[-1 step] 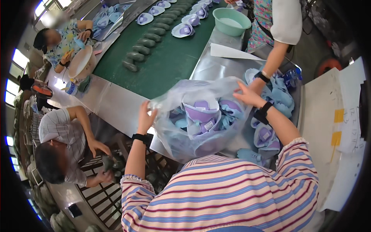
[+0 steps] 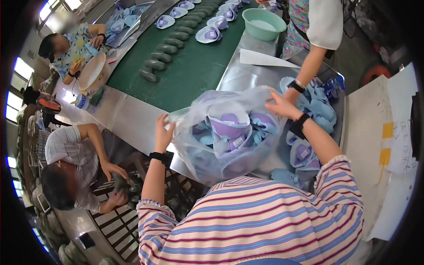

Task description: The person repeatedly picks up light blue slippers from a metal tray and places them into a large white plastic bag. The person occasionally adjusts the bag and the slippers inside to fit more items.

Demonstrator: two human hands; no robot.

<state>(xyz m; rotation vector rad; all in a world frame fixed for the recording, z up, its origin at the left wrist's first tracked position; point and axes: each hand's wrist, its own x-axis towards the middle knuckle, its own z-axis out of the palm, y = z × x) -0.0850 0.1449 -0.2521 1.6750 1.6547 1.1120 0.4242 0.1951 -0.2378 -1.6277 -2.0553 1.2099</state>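
Note:
A clear plastic bag (image 2: 190, 152) lies wide open on the metal tabletop in front of me. Purple and light-blue fabric shoe uppers (image 2: 229, 128) fill it, some with white labels. My left hand (image 2: 164, 133) pinches the bag's rim on the left. At the far right of its mouth, my right hand (image 2: 284, 107) has its thumb under or against the plastic and its fingers partly curled; it grips the rim there. More light-blue and purple uppers (image 2: 303, 152) lie piled right of the bag, next to my right forearm.
A green conveyor belt (image 2: 132, 73) carries a row of dark shoe lasts (image 2: 161, 56) and purple uppers (image 2: 208, 34). A mint basin (image 2: 264, 24) stands beyond the bag. A co-worker's arm (image 2: 312, 66) reaches in at right. Left, a seated person (image 2: 70, 143) handles dark lasts.
My left hand has shifted slightly left along with the bag's rim. The co-worker's arm at right has moved a little left. The seated person's hands have shifted on a dark last.

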